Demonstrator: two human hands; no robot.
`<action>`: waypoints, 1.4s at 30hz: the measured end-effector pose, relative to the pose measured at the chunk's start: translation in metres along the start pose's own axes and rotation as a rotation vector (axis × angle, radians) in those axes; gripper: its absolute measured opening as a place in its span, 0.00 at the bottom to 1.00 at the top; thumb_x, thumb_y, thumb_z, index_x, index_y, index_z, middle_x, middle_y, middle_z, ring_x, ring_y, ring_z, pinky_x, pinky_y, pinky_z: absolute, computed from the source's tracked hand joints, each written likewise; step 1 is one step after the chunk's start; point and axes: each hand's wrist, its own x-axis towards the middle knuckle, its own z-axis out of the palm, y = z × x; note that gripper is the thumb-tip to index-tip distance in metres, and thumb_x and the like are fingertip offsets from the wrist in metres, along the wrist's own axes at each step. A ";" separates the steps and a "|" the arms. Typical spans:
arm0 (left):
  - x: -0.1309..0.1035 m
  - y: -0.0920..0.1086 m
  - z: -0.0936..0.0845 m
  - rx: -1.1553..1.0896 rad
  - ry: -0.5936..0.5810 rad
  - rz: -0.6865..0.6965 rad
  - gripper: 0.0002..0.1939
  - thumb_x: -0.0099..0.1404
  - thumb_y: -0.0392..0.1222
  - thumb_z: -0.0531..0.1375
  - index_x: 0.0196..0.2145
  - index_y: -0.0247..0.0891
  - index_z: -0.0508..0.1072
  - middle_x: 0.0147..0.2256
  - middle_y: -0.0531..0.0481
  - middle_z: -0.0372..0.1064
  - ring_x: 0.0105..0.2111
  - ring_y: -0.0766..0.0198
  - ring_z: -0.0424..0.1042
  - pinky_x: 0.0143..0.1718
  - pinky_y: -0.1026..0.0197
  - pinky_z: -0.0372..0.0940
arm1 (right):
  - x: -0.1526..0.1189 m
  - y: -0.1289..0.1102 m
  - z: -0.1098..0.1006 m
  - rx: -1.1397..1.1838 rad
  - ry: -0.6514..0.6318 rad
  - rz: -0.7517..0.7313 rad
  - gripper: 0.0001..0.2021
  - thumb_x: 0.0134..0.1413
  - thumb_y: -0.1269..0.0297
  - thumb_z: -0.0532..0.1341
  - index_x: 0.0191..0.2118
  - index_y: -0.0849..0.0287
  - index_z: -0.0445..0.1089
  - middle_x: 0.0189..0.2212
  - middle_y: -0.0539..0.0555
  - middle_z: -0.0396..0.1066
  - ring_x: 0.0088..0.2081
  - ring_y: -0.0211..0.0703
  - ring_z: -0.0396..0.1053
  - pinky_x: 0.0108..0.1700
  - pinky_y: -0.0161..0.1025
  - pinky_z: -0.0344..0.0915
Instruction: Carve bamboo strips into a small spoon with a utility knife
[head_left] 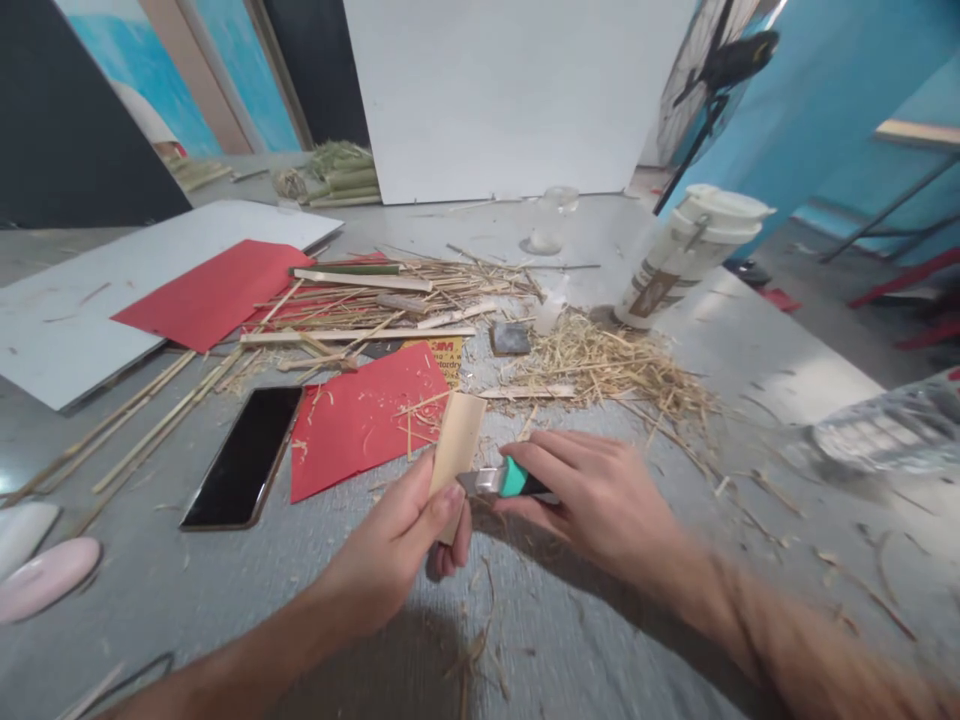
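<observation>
My left hand [420,515] is closed around a flat, pale bamboo strip [460,440], which stands tilted with its upper end free. The thumb presses on its face near the lower end. In my right hand [589,490] is a utility knife [517,478] with a black and green handle. Its blade reaches the strip's right edge, close to my left thumb; whether it cuts in cannot be made out. Under and beyond the hands lie a red paper sheet [356,425] with shavings on it and a small dark grey block [510,338].
Thin sticks [360,300] and a heap of straw-like shavings [615,360] cover the middle. A phone [244,455] lies left, near a pink oval object [49,580]. On the right are a white lidded container [686,255] and a clear plastic bottle [892,425]. A fan [724,75] stands behind.
</observation>
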 end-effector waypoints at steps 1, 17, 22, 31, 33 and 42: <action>-0.001 -0.001 0.002 -0.010 -0.016 -0.011 0.18 0.82 0.57 0.52 0.43 0.41 0.69 0.27 0.55 0.69 0.26 0.64 0.67 0.32 0.58 0.65 | 0.001 0.005 -0.002 -0.012 0.013 0.023 0.22 0.77 0.44 0.55 0.42 0.57 0.75 0.30 0.53 0.76 0.29 0.43 0.72 0.32 0.41 0.60; 0.005 0.007 0.001 -0.054 0.117 0.011 0.20 0.78 0.60 0.56 0.37 0.41 0.66 0.26 0.55 0.69 0.22 0.66 0.66 0.28 0.60 0.62 | 0.003 -0.003 0.002 0.086 -0.064 0.033 0.23 0.79 0.45 0.53 0.43 0.59 0.74 0.31 0.53 0.76 0.29 0.43 0.72 0.32 0.40 0.57; 0.003 0.007 0.003 -0.024 0.120 0.023 0.21 0.78 0.60 0.56 0.36 0.41 0.66 0.26 0.55 0.69 0.22 0.66 0.66 0.29 0.59 0.63 | 0.003 0.000 0.005 0.087 -0.079 0.058 0.23 0.79 0.44 0.54 0.39 0.57 0.72 0.31 0.52 0.74 0.29 0.42 0.70 0.32 0.39 0.56; 0.002 0.002 0.005 0.014 0.086 0.022 0.22 0.79 0.61 0.54 0.36 0.41 0.67 0.28 0.53 0.70 0.24 0.65 0.67 0.29 0.59 0.64 | 0.001 -0.003 0.006 0.079 -0.090 0.037 0.24 0.79 0.43 0.52 0.40 0.58 0.72 0.31 0.52 0.74 0.29 0.41 0.69 0.32 0.40 0.54; 0.000 0.002 0.006 0.020 0.090 0.020 0.22 0.80 0.61 0.54 0.37 0.41 0.67 0.27 0.54 0.69 0.24 0.65 0.66 0.28 0.60 0.63 | 0.001 -0.003 0.005 0.059 -0.086 0.029 0.24 0.79 0.43 0.53 0.39 0.57 0.71 0.30 0.51 0.73 0.28 0.41 0.67 0.32 0.40 0.53; -0.001 0.007 0.006 0.099 0.081 0.034 0.23 0.81 0.61 0.51 0.35 0.42 0.66 0.26 0.54 0.67 0.24 0.65 0.66 0.28 0.59 0.63 | 0.004 -0.001 -0.006 -0.069 -0.022 -0.021 0.26 0.78 0.42 0.52 0.37 0.58 0.70 0.29 0.51 0.71 0.28 0.42 0.66 0.32 0.42 0.53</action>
